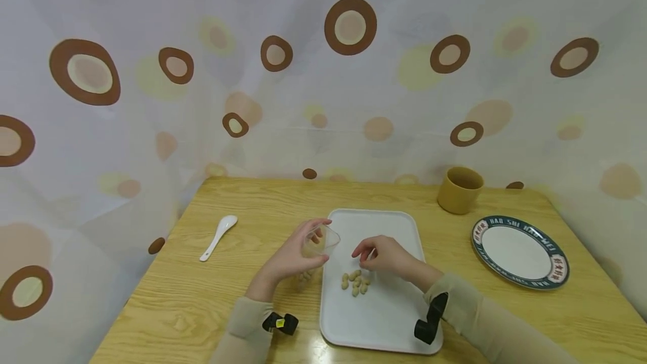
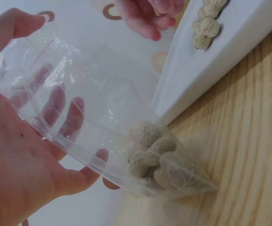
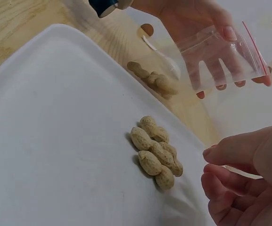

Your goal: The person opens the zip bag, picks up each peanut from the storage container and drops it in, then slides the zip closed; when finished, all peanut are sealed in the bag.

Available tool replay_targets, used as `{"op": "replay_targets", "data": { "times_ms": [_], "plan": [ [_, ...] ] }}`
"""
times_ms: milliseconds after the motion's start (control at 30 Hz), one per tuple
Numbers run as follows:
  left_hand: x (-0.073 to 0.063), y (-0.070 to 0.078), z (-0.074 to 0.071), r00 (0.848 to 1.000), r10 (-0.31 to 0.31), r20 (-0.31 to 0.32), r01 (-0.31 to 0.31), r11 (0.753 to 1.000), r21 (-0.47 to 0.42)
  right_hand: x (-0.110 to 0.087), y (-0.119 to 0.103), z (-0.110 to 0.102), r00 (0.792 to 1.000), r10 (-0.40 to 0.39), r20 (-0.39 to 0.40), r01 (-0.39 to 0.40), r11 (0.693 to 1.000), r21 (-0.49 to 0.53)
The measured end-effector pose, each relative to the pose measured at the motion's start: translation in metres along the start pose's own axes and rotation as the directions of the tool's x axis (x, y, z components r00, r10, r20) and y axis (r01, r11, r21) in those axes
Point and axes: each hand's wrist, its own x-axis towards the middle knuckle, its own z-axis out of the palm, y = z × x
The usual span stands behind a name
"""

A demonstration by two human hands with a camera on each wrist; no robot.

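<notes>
A clear zip bag [image 2: 112,89] with a red line along its mouth is held by my left hand [image 1: 290,253], its thumb and fingers spread around the mouth. Several peanuts [image 2: 150,155] lie in the bag's lower corner, close over the wood beside the tray. My right hand [image 1: 386,255] is above the white tray [image 1: 376,324], fingers loosely bent, thumb tip close to the index finger. Nothing shows between those fingertips in the right wrist view. On the tray, just below this hand, a small cluster of unshelled peanuts [image 3: 154,150] lies near the left rim.
A white spoon [image 1: 218,237] lies on the wooden table [image 1: 172,308] at the left. At the back right stands a mustard-yellow cup [image 1: 459,191]. A white plate [image 1: 518,253] with a dark green lettered rim is right of the tray. A patterned curtain hangs behind the table.
</notes>
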Motion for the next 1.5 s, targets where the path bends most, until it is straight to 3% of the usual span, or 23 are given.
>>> {"op": "replay_targets", "data": {
  "times_ms": [267,1000,1500],
  "plan": [
    [0.003,0.002,0.003,1.000,0.002,-0.004,-0.002,1.000,0.007,-0.003,0.007,0.001,1.000,-0.001,0.004,0.001,0.999,-0.034],
    [0.002,0.002,0.003,1.000,-0.019,-0.006,0.019,1.000,0.006,-0.001,0.011,0.011,0.998,0.000,0.057,0.000,1.000,-0.004],
    [0.000,0.000,0.000,1.000,-0.012,-0.001,0.012,1.000,0.007,0.002,0.014,0.013,0.999,0.010,0.045,-0.009,1.000,-0.019]
  ]
}}
